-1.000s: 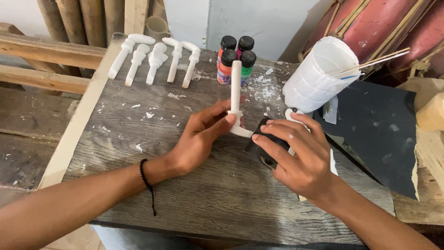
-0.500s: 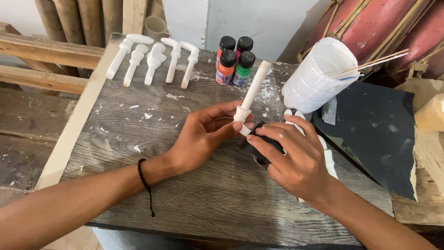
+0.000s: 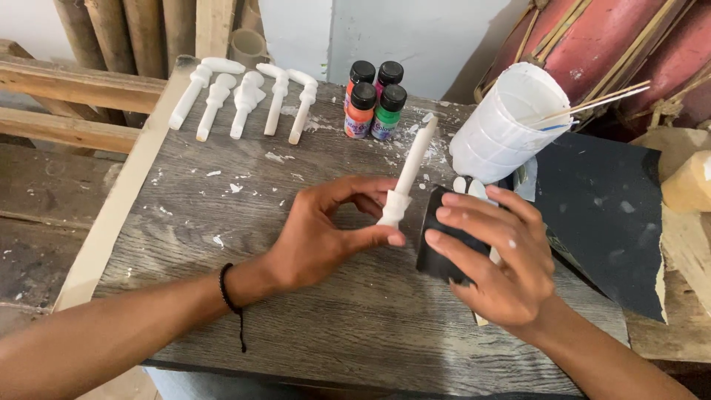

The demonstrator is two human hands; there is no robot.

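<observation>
My left hand (image 3: 326, 230) pinches the base of a long white carved piece (image 3: 409, 172), which stands tilted with its tip leaning to the right and away. My right hand (image 3: 492, 255) holds a folded piece of black sandpaper (image 3: 438, 248) against the lower end of that piece. Both hands hover over the grey wooden tabletop (image 3: 222, 222). A black cord bracelet sits on my left wrist.
Several more white carved pieces (image 3: 244, 100) lie in a row at the table's far left. Several small paint bottles (image 3: 374, 100) stand behind the hands. A white container (image 3: 500, 126) with thin sticks and a large black sandpaper sheet (image 3: 600, 215) lie to the right.
The white piece has tipped from upright to leaning right. My right hand has shifted closer to its base with the sandpaper.
</observation>
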